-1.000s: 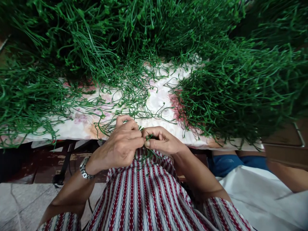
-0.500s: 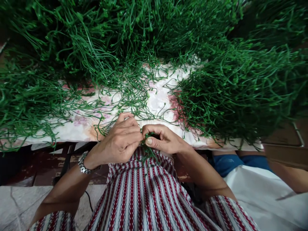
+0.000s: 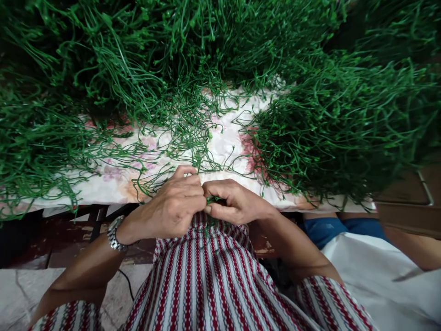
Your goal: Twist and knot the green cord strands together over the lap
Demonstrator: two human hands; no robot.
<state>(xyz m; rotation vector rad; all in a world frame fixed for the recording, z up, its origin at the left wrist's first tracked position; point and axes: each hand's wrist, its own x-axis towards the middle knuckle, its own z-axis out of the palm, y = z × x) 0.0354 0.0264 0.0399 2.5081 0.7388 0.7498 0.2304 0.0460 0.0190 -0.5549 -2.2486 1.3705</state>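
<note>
A small cluster of green sprigs (image 3: 214, 200) sits right at the near edge of the table, pinched between both hands and mostly hidden by them. The left hand (image 3: 174, 207) is curled tight, fingertips pressed into the sprigs from the left; the right hand (image 3: 234, 202) is clenched on them too, thumb laid across its bent fingers. The knuckles of the two hands touch. A few strands trail down from the grip onto the red-and-white striped garment (image 3: 206, 285) below.

A metal wristwatch (image 3: 113, 234) shows on the left wrist. Just beyond the hands, loose sprigs scatter over the floral tablecloth (image 3: 227, 142). Flanking that bare patch, a big heap of green stems (image 3: 86, 82) fills the left and far side, and a second heap (image 3: 337, 128) rises on the right. At the right edge, another person's arm (image 3: 413, 248) lies beside white cloth (image 3: 372, 276) and blue fabric (image 3: 327, 230).
</note>
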